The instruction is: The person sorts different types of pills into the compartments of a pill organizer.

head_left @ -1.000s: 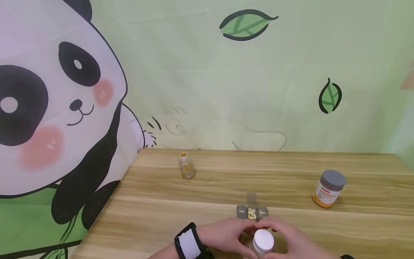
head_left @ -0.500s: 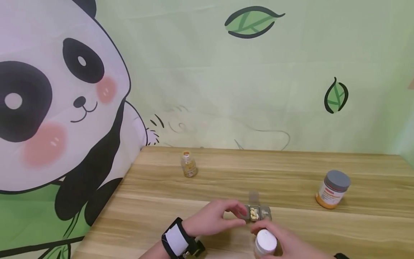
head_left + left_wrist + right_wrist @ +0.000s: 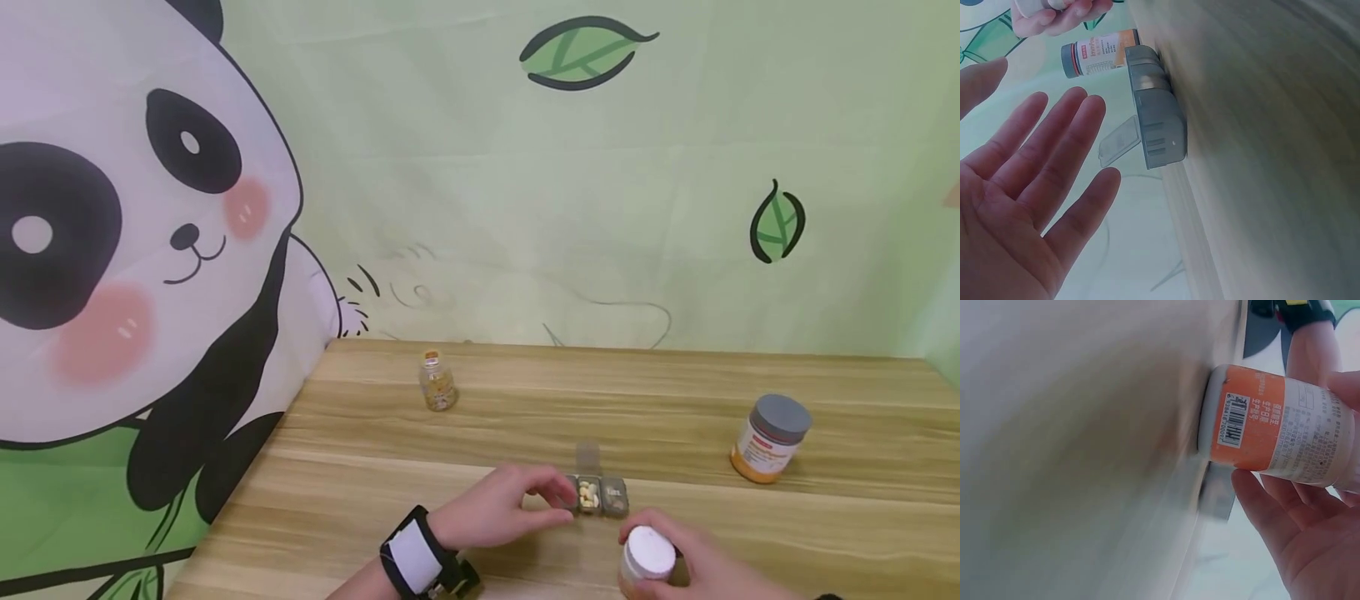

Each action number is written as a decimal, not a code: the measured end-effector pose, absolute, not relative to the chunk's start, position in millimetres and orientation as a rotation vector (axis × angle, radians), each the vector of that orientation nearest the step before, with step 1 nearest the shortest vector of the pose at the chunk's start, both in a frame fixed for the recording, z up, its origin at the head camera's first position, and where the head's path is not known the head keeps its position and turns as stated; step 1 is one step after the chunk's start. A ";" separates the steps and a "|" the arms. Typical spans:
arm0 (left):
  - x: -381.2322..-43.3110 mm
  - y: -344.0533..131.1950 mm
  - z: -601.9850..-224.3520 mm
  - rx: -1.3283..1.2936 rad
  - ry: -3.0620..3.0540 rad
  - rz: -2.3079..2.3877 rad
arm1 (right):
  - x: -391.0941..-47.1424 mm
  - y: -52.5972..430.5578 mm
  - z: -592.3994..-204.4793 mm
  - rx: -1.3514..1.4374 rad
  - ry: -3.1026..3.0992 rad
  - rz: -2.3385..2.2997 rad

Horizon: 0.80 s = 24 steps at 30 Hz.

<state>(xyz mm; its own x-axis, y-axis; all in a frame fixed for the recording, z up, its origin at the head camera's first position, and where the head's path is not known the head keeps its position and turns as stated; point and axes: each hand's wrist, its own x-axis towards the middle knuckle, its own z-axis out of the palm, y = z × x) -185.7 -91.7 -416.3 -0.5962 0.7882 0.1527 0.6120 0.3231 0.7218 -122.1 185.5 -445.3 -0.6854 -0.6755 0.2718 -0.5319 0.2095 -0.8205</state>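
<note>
A small grey pill box [image 3: 615,496] lies on the table, its middle lid [image 3: 588,456] flipped up at the back. Pale yellow tablets [image 3: 588,497] fill that compartment. My left hand [image 3: 498,508] hovers at the box's left end with fingers loosely extended and nothing held; in the left wrist view its fingers [image 3: 1063,159] are spread beside the box. To the right and nearer to me, my right hand [image 3: 701,554] grips a white-capped pill bottle [image 3: 649,557] by its side. In the right wrist view this bottle [image 3: 1275,425] shows an orange and white label with a barcode.
An orange and white jar [image 3: 768,446] with a grey lid stands at the right. Toward the back left is a small clear bottle [image 3: 438,387] with yellowish contents. A panda-printed cloth [image 3: 480,167] hangs behind the wooden table [image 3: 510,400].
Both hands were around the white-capped bottle a second ago. The left hand has moved off to the left, beside the pill box, and the right hand has carried the bottle rightward.
</note>
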 end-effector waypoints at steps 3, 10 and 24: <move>-184.8 -91.7 -417.5 1.263 2.359 1.136 | -121.5 200.5 -448.2 -1.162 2.365 -1.485; -186.0 -91.4 -417.5 1.238 2.393 1.142 | -125.8 237.6 -453.8 -1.154 2.565 -1.502; -190.4 -94.0 -417.0 1.202 2.511 1.064 | -129.7 296.3 -454.8 -0.714 3.041 -1.404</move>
